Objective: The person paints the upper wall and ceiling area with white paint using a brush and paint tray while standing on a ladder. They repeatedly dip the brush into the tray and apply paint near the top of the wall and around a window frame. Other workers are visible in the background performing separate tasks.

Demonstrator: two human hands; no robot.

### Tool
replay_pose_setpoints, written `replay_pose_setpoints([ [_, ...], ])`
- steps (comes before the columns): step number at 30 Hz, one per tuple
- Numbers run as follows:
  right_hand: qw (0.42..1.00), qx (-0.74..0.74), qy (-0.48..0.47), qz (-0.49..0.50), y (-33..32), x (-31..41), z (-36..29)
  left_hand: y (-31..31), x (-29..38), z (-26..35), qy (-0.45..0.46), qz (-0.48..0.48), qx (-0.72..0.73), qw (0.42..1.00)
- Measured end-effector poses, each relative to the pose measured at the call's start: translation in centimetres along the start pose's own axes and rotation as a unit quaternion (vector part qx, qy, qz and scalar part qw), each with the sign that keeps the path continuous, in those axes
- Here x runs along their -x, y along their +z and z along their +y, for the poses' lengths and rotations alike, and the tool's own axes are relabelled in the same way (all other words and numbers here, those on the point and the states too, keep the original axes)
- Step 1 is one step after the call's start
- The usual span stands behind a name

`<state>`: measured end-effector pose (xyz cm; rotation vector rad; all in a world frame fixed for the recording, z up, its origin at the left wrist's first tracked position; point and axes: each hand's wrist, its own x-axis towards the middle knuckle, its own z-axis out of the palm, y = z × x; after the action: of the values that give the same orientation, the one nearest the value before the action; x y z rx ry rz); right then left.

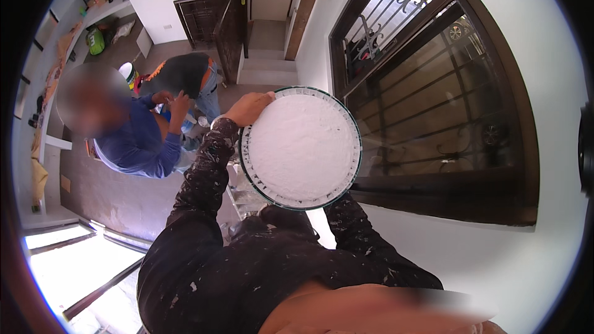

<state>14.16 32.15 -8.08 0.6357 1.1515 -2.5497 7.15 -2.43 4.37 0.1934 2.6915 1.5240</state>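
Note:
A round tub (246,167) with a dark green rim is held up in front of my chest. White powder or compound (304,146) fills it almost to the ribbed inner edge. My left hand (252,108) grips the rim at its upper left, with the thumb over the edge. The right forearm, in a dark paint-spotted sleeve, reaches under the tub's lower right side; my right hand is hidden beneath or behind it.
A co-worker in a blue top (139,137) stands at the left, and another person bends over (181,74) behind. A dark-framed window (441,185) with metal grilles is at the right. Steps (269,67) and a railing (222,14) lie beyond.

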Motion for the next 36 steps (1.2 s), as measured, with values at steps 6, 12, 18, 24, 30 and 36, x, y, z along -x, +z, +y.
replay_pose_setpoints([
  [6, 1.000, -0.002, 0.013, -0.001, 1.3, -1.3, -1.2, -0.4, 0.3, 0.3, -0.069, 0.021, 0.022, 0.997],
  [12, 1.000, -0.013, 0.026, -0.007, 2.7, -2.8, -1.6, -0.2, 0.3, -0.5, -0.116, 0.094, 0.033, 0.988],
  [18, 0.999, -0.015, 0.038, -0.015, 3.0, -2.9, -1.6, -0.3, 0.4, 0.2, -0.145, 0.112, 0.007, 0.983],
  [24, 0.999, -0.019, 0.044, -0.018, 3.5, -2.8, -2.0, -0.5, 0.4, 0.8, -0.176, 0.093, 0.002, 0.980],
  [30, 0.998, -0.019, 0.049, -0.023, 3.8, -2.5, -2.2, -0.1, 0.1, -0.1, -0.156, 0.115, 0.033, 0.980],
  [36, 0.997, -0.009, 0.055, -0.049, 2.5, 0.4, -2.1, -0.2, 0.5, -0.4, -0.179, 0.090, 0.032, 0.979],
])
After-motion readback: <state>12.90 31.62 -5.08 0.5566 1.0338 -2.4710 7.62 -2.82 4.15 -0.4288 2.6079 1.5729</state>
